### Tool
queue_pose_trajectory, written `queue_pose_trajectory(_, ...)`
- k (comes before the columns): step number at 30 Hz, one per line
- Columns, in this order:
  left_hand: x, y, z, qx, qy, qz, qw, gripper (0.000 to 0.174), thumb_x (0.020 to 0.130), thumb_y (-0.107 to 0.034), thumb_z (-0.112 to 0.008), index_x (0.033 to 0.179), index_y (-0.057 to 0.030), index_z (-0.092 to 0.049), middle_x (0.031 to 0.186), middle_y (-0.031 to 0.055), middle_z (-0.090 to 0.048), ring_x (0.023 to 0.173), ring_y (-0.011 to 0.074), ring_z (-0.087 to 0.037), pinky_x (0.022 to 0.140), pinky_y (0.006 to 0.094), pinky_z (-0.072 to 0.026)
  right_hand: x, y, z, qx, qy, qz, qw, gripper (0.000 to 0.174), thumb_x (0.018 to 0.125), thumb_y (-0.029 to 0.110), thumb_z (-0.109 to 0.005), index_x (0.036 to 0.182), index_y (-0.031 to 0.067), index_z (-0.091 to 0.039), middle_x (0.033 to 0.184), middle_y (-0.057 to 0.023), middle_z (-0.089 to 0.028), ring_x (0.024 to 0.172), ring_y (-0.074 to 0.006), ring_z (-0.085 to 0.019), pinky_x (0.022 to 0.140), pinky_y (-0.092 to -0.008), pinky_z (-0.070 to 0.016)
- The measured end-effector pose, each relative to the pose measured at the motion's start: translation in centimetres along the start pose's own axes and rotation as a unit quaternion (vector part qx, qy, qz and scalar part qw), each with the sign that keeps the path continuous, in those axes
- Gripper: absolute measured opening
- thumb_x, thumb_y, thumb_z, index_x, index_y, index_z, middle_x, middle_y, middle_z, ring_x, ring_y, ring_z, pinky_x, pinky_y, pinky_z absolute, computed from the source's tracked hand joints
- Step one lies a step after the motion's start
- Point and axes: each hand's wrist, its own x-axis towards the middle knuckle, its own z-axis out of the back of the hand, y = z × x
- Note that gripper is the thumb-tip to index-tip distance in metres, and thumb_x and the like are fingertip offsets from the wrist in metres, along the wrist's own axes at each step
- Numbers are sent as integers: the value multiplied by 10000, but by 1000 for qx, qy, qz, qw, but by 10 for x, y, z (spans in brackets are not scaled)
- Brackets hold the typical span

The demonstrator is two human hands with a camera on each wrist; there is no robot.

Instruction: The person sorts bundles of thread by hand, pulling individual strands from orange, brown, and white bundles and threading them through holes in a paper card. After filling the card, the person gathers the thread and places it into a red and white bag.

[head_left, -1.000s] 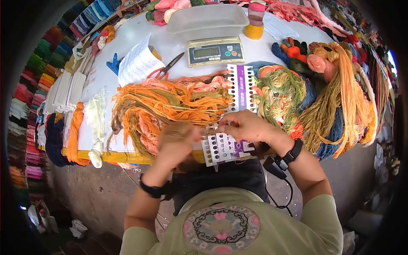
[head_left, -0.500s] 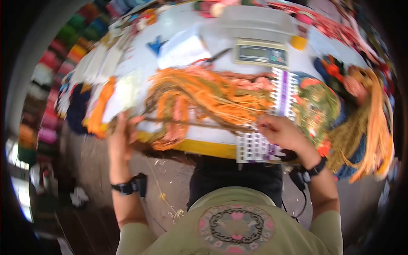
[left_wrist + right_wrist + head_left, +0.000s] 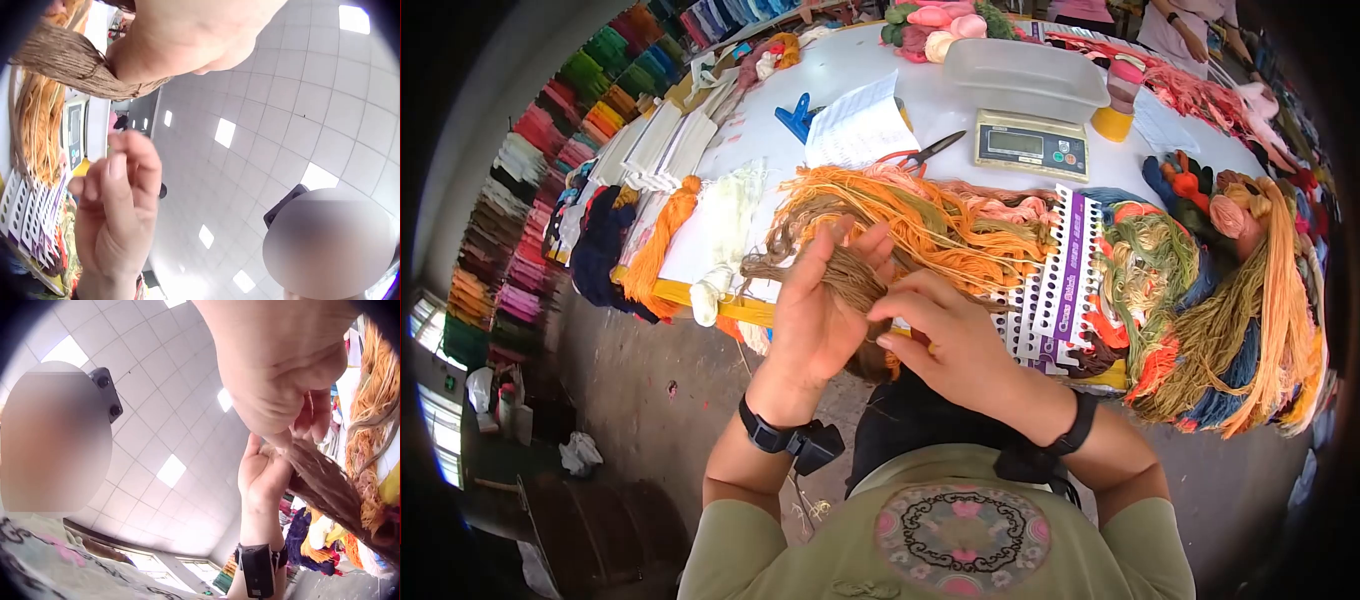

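Note:
A brown thread hank (image 3: 852, 282) lies across the palm of my left hand (image 3: 805, 325), between its thumb and curled fingers. The hank's lower end hangs over the table's front edge. Close against its right side, my right hand (image 3: 960, 345) has thumb and index finger spread, with the fingertips right at the strands. In the left wrist view the right hand (image 3: 119, 212) shows bent fingers, and the brown hank (image 3: 69, 59) runs under the left hand. Purple and white punched cards (image 3: 1065, 270) lie right of the hands, beside orange thread (image 3: 900, 225).
Behind the threads are red-handled scissors (image 3: 920, 158), a digital scale (image 3: 1030, 145), a clear plastic tray (image 3: 1025, 75) and a written sheet (image 3: 860, 130). Mixed green and orange skeins (image 3: 1145, 270) crowd the right side. White and orange hanks (image 3: 665, 245) hang at the front left edge.
My left hand pulled the brown strands out to the left from the punched cards, then came back beside the right hand with the hank across its palm. The head view has shifted.

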Motion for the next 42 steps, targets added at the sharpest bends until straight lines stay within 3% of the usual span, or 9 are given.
queue_pose_trajectory(6,-7,7,-5,8,-34,5,999,398,1001,-344,-450,1275,-56,-441,1310,230,-509,1236,334,-466,1073,461,-352,1,-14,-5,-29,-26,4,999,160,808,91,-668,918,100,-553,952,-48,-560,758,-273,-613,614,-379,-493)
queue_pose_trajectory(9,-6,3,-3,1,-23,10,1000,364,992,-304,-496,1261,-67,-432,1222,187,-552,1184,260,-484,1009,403,-399,-2,-6,3,11,27,-48,998,160,815,62,-666,918,93,-547,941,-44,-549,701,-234,-597,585,-341,-475)
queue_pose_trajectory(15,-2,-3,0,44,-46,-26,998,454,1007,-376,-429,1276,-10,-423,1275,233,-530,1212,323,-494,1048,436,-383,-8,-2,13,120,6,-56,991,114,869,36,-619,907,64,-516,875,-22,-547,618,-114,-534,553,-260,-435)
queue_pose_trajectory(17,-3,-5,-6,70,-38,-32,996,443,1011,-377,-425,1252,-6,-451,1229,219,-560,1165,302,-534,1009,424,-421,-10,0,19,297,13,-209,932,92,895,45,-599,912,60,-511,733,-7,-543,579,-61,-489,528,-239,-400)
queue_pose_trajectory(20,-8,-13,-5,144,1,13,989,477,1014,-414,-396,1209,9,-496,1144,199,-611,1086,279,-599,947,405,-478,-3,-8,33,133,33,-130,982,67,913,52,-580,904,63,-514,619,4,-514,561,-33,-465,503,-232,-363)
queue_pose_trajectory(25,-13,-2,-9,242,48,107,963,621,988,-538,-341,1102,27,-572,928,148,-679,857,243,-683,801,342,-551,25,-1,51,-20,36,-11,999,99,853,127,-648,884,91,-561,583,-8,-545,504,-199,-508,504,-309,-397)
queue_pose_trajectory(28,-9,-5,6,228,178,177,941,617,979,-548,-365,1071,19,-591,887,132,-676,789,221,-679,742,322,-552,31,-3,49,28,53,-69,996,84,859,112,-644,885,79,-571,632,-30,-579,529,-178,-531,523,-294,-409)
queue_pose_trajectory(34,-20,7,-18,203,58,71,975,560,990,-507,-389,1046,3,-612,840,84,-659,710,159,-638,671,291,-526,16,-29,32,111,-36,-158,981,45,885,65,-617,909,42,-587,718,-25,-593,605,-80,-513,553,-252,-410)
queue_pose_trajectory(42,-15,5,-4,148,93,48,983,444,1010,-413,-422,1065,-16,-612,767,40,-616,566,96,-487,541,244,-419,17,-35,43,123,-94,-150,977,44,919,83,-581,923,40,-572,690,23,-523,582,-42,-437,533,-212,-369)
